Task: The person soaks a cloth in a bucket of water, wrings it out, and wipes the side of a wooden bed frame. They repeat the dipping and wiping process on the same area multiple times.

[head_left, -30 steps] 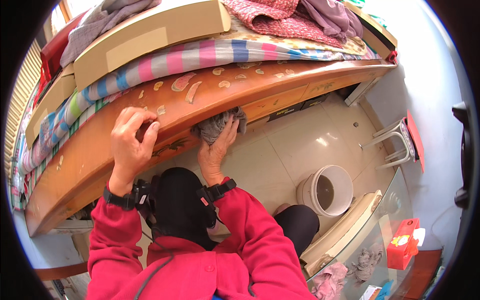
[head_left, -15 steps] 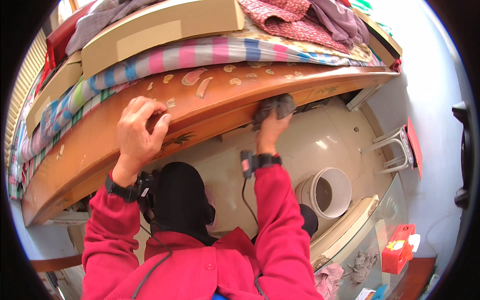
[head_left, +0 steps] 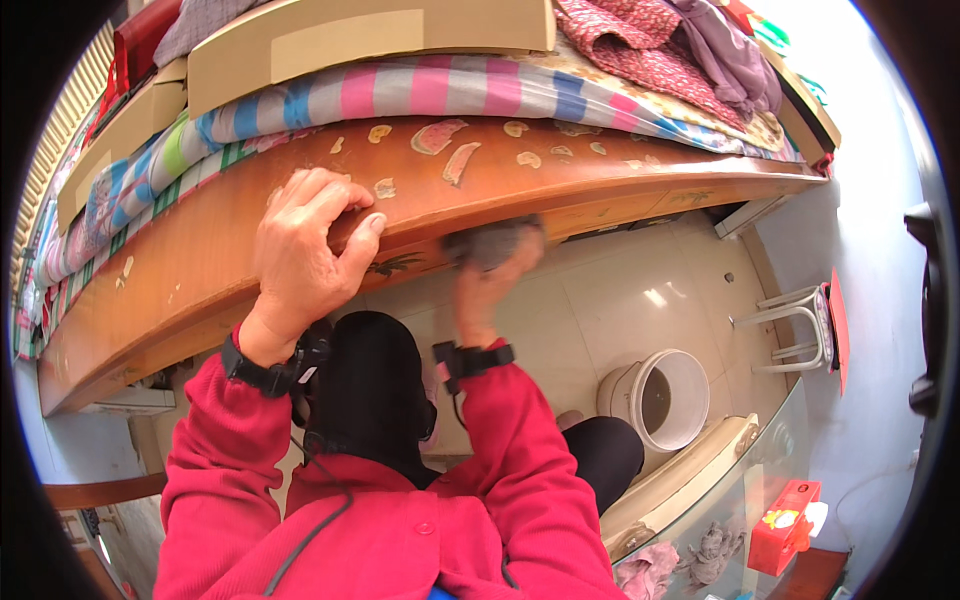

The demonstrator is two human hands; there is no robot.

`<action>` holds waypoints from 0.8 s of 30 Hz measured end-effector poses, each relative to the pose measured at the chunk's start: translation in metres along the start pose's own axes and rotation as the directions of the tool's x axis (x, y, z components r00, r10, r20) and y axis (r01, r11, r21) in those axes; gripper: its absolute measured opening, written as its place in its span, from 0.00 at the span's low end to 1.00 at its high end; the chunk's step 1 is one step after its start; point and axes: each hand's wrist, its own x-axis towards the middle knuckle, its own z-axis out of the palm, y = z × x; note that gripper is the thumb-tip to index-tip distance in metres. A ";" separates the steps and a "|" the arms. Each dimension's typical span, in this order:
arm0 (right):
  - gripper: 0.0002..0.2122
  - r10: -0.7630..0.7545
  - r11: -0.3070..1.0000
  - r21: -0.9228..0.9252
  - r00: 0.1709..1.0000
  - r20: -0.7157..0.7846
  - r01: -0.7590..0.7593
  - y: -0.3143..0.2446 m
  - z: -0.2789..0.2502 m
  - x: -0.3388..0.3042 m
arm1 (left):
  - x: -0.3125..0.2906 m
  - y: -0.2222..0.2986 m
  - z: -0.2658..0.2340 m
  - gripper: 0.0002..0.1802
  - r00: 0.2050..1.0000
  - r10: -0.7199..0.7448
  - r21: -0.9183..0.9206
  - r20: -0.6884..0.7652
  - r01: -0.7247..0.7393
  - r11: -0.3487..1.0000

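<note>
Orange-brown wooden bed frame point(head_left: 600, 185) curving across the top of the view, dotted with pale worn patches, with a striped mattress cover point(head_left: 440, 90) on it and flat cardboard boxes point(head_left: 370, 35) stacked above. Left hand point(head_left: 305, 250) planted on the frame's side rail, fingers point(head_left: 345, 215) curled over the edge and gripping the wood. Right hand point(head_left: 490, 285) just to the right of it, pressing a grey cloth point(head_left: 490, 240) against the lower edge of the same rail, fingers closed on the cloth, a bit blurred so can't make out individual fingers. Black bands on both wrists, red sleeves point(head_left: 250, 450) coming up from the bottom. Pink and purple crumpled clothes point(head_left: 680, 50) heaped on the far right end of the bed. Down on the pale tiled floor point(head_left: 610, 300): a white bucket point(head_left: 665, 400) lying near the right knee, and a small white stool point(head_left: 795, 325) further right by the wall. Glass-topped cabinet point(head_left: 720, 480) at lower right with a red box point(head_left: 785, 510) on it.
</note>
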 end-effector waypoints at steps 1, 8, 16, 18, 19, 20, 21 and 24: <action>0.23 0.195 0.972 0.141 0.979 -0.057 -0.186 0.018 -0.002 0.018 | 0.000 -0.001 0.000 0.07 1.000 -0.002 -0.002 -0.011 0.002 1.000; 0.22 0.553 0.766 0.350 0.831 0.069 -0.539 0.076 -0.048 0.075 | -0.001 -0.003 -0.002 0.07 0.999 0.028 -0.004 -0.019 -0.029 1.000; 0.22 -0.234 0.968 0.161 0.923 0.305 0.193 -0.074 -0.010 -0.031 | -0.001 -0.006 -0.002 0.08 0.999 0.037 -0.049 -0.030 -0.038 0.998; 0.22 -0.196 0.976 0.150 0.931 0.309 0.156 -0.093 0.000 -0.039 | 0.000 -0.005 -0.003 0.09 0.999 0.033 -0.055 -0.007 -0.034 0.998; 0.22 -0.205 0.974 0.157 0.928 0.311 0.162 -0.095 0.003 -0.040 | 0.000 -0.004 -0.004 0.09 1.000 0.030 -0.057 0.011 -0.029 0.998; 0.22 -0.184 0.978 0.148 0.932 0.313 0.143 -0.093 0.004 -0.039 | 0.000 -0.004 -0.004 0.09 1.000 0.024 -0.071 0.019 -0.023 0.997; 0.21 -0.181 0.979 0.148 0.928 0.325 0.139 -0.087 0.004 -0.037 | 0.000 -0.004 -0.004 0.09 0.999 0.029 -0.072 0.022 -0.027 0.997; 0.22 -0.143 0.987 0.114 0.945 0.293 0.114 -0.053 -0.001 -0.032 | 0.001 -0.005 -0.002 0.07 0.999 0.034 -0.063 0.001 -0.034 0.997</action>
